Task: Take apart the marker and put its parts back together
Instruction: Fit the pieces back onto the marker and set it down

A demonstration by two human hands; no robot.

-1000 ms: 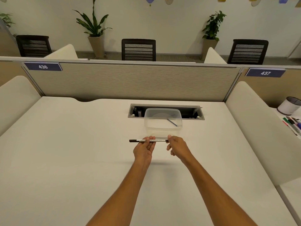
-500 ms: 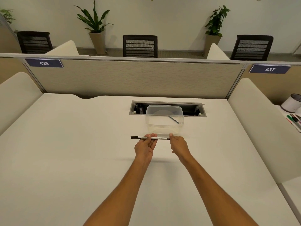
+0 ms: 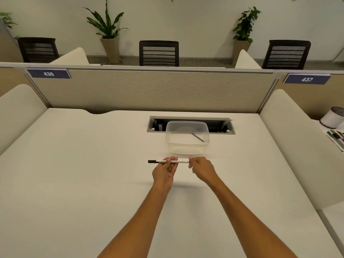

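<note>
A thin white marker (image 3: 181, 161) with a black left end is held level above the white desk (image 3: 83, 174). My left hand (image 3: 163, 172) grips its middle from below, palm up, fingers curled over the barrel. The fingertips of my right hand (image 3: 202, 168) pinch the marker's right end, which they hide. Just behind the hands stands a clear plastic container (image 3: 187, 139) with a thin dark stick (image 3: 197, 137) lying inside it.
A recessed cable tray (image 3: 190, 125) is set into the desk behind the container. A beige partition (image 3: 149, 90) closes off the back. Padded side dividers flank the desk. At the far right stand a white cup (image 3: 332, 118) and several loose markers (image 3: 336, 137).
The hands and marker hold nearly the same pose. The camera has tilted, so everything sits slightly higher in view.
</note>
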